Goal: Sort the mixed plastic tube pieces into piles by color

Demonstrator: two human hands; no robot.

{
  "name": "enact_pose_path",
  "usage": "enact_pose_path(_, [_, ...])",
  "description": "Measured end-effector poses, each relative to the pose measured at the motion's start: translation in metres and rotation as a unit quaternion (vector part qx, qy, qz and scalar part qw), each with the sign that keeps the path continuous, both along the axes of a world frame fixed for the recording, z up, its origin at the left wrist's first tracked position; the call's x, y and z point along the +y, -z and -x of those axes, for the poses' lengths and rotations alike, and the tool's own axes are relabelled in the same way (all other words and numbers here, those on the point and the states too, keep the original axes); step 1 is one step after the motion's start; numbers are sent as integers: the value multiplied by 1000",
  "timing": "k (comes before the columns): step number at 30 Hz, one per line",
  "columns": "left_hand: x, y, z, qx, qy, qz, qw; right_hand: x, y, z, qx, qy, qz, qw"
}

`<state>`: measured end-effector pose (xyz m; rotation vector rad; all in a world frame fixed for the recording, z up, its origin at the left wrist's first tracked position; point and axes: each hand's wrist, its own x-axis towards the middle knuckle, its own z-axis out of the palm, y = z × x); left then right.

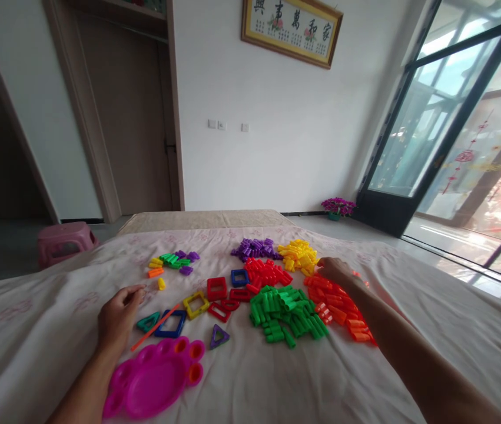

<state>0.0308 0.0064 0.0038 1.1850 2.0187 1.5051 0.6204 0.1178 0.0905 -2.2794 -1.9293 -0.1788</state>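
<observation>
My left hand [120,312] hovers above the cloth on the left, its fingers curled and pinched; whatever is between them, if anything, does not show. Just right of it lies a single yellow block [161,284], with a small group of green blocks [175,260], plus purple, yellow and orange ones, farther back. My right hand [336,271] is closed at the right edge of the pile of yellow blocks [298,256]; its fingertips are partly hidden. Orange tube-like blocks [338,306] lie beneath and in front of that wrist. Beside them are piles of green [288,312], red [265,272] and purple blocks [256,249].
A magenta palette tray [157,383] with orange-filled cups sits at the front left. Behind it an orange stick [155,328] crosses a blue square frame [171,333]. Yellow [196,305] and red frames [217,288] and a purple triangle [219,336] lie mid-cloth. A pink stool [67,241] stands left.
</observation>
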Motion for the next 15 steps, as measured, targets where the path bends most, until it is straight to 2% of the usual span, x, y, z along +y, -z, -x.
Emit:
enact_pose_path(3, [0,-3,-4,1,-13,-11,1000,2,-14,39,30,-57,-32,997])
enact_pose_path(5, [0,-4,-5,3,-20,-23,1000,-1,-21,85,88,-149,-69,983])
enact_pose_path(8, [-1,-4,-6,-2,-30,-37,999,-14,-27,170,161,-321,-71,931])
enact_pose_path(11, [0,-4,-5,-5,-47,-45,998,-33,-24,258,169,-431,-34,886])
enact_pose_path(15, [-1,-6,-4,-7,-71,-57,996,-46,-5,355,124,-489,37,863])
